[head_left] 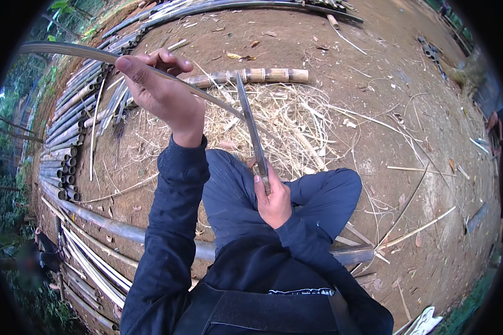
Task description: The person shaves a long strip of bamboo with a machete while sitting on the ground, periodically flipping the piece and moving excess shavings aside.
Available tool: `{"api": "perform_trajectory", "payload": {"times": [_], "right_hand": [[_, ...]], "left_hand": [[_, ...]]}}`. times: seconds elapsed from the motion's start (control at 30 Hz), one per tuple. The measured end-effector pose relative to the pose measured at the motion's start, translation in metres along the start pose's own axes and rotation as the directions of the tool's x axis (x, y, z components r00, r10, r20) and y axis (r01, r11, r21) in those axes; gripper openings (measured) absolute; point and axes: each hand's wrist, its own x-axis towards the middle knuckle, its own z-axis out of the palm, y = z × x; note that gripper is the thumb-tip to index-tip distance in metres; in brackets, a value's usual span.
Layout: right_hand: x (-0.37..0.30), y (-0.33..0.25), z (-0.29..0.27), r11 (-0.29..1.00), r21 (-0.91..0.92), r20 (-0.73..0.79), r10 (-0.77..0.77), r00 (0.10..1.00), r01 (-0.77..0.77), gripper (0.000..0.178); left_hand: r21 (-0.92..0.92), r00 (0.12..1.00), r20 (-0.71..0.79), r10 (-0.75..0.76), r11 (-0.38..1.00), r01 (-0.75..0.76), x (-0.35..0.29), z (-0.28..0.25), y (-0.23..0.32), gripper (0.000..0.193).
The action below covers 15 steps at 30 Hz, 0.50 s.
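Note:
A long, thin bamboo strip (72,50) slants across the front of me, from the upper left down toward the middle. My left hand (162,95) is raised on the left and loosely closed around it, some fingers partly uncurled. Above my lap, my right hand (274,198) grips a long knife (250,125) by its handle, most of which the fingers hide. The blade points up and away from me. Near its middle, blade and strip cross in view; whether they touch I cannot tell. Beyond my crossed legs lies a heap of pale shavings (285,128).
A thick bamboo pole (285,75) lies behind the shavings. Another pole (106,220) runs across beside my lap. Cut bamboo (67,134) is stacked at the left, with split strips (95,259) nearer me. A person (47,257) is at the left edge. Loose slivers (419,170) litter the ground rightward.

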Motion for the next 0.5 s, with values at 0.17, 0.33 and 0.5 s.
{"api": "perform_trajectory", "payload": {"times": [0.17, 0.33, 0.5], "right_hand": [[0.0, -0.043, -0.02, 0.995, 0.071, 0.055, -0.067, 0.996, 0.063, 0.046], [0.004, -0.043, -0.015, 0.995, 0.098, 0.012, -0.037, 0.999, 0.036, 0.039], [0.01, -0.025, -0.012, 0.999, 0.041, 0.043, -0.016, 0.999, 0.014, 0.039]], "left_hand": [[0.011, 0.977, 0.209, -0.035, 0.999, 0.033, -0.001, -0.008, 0.009, 0.048], [-0.084, 0.926, 0.373, -0.064, 0.991, 0.102, 0.009, -0.008, 0.02, 0.04], [-0.178, 0.899, 0.431, -0.074, 0.97, 0.165, 0.006, -0.009, 0.025, 0.044]]}}
